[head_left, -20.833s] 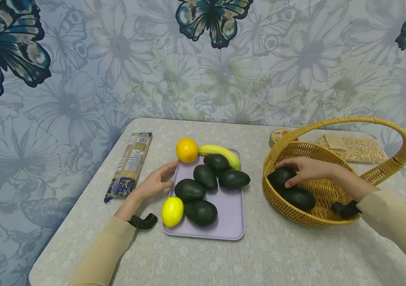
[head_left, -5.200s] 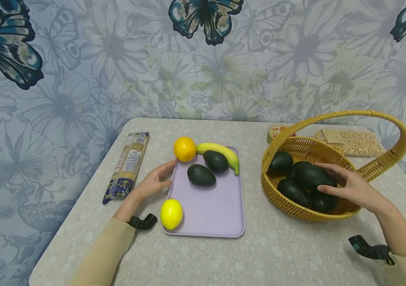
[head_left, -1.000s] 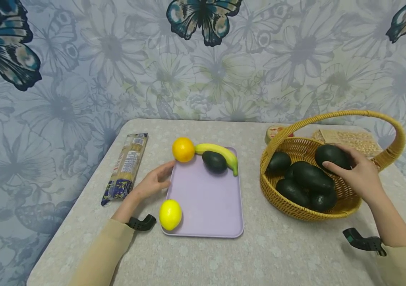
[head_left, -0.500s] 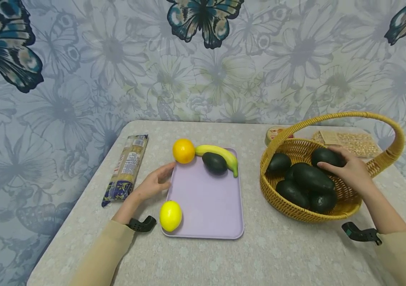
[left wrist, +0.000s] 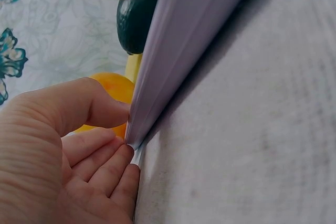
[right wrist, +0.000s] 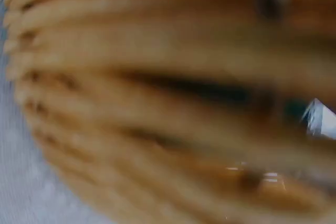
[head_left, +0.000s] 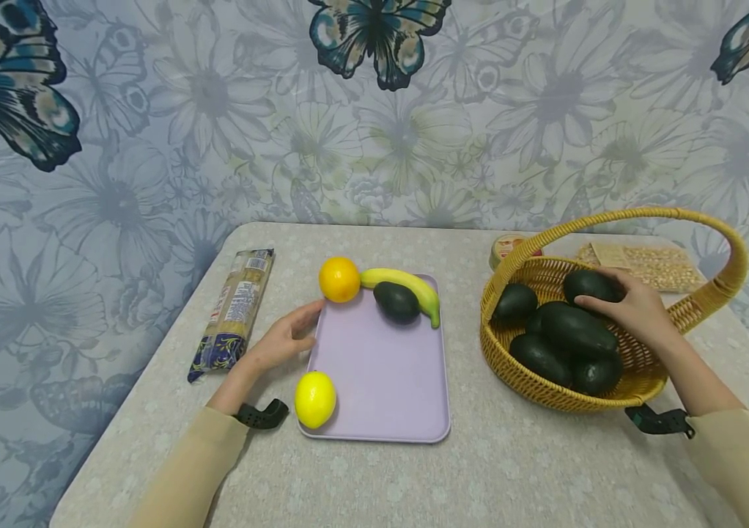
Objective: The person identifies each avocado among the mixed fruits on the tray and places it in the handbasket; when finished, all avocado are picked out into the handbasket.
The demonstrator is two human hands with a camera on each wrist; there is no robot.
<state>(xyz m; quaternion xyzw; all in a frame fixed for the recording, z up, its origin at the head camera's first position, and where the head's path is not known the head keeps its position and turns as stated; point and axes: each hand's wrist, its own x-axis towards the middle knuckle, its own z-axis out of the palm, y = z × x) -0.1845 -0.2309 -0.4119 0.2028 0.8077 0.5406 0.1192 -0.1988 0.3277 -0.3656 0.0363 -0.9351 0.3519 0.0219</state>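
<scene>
My right hand (head_left: 632,304) grips a dark green avocado (head_left: 591,286) inside the wicker basket (head_left: 612,401), above several other avocados (head_left: 577,328). Woven strands of the basket (right wrist: 131,51) fill the right wrist view, where the hand is hidden. My left hand (head_left: 283,341) lies beside the lilac tray (head_left: 381,381), thumb and fingertips touching its left edge, as the left wrist view shows the tray's side (left wrist: 173,40) close up. One avocado (head_left: 396,303) lies on the tray against a banana (head_left: 407,279). An orange (head_left: 339,279) sits at the tray's far left corner, a lemon (head_left: 315,400) at the near left.
A pasta pack (head_left: 232,312) lies left of my left hand. Behind the basket are a round tin (head_left: 505,246) and a flat bag of pale kernels (head_left: 658,268). The basket's tall handle (head_left: 638,213) arches over its opening.
Since the oldest frame, several avocados have gone from tray to basket. Over the last second, my right hand has moved the gripped avocado leftward within the basket. The left hand has stayed put.
</scene>
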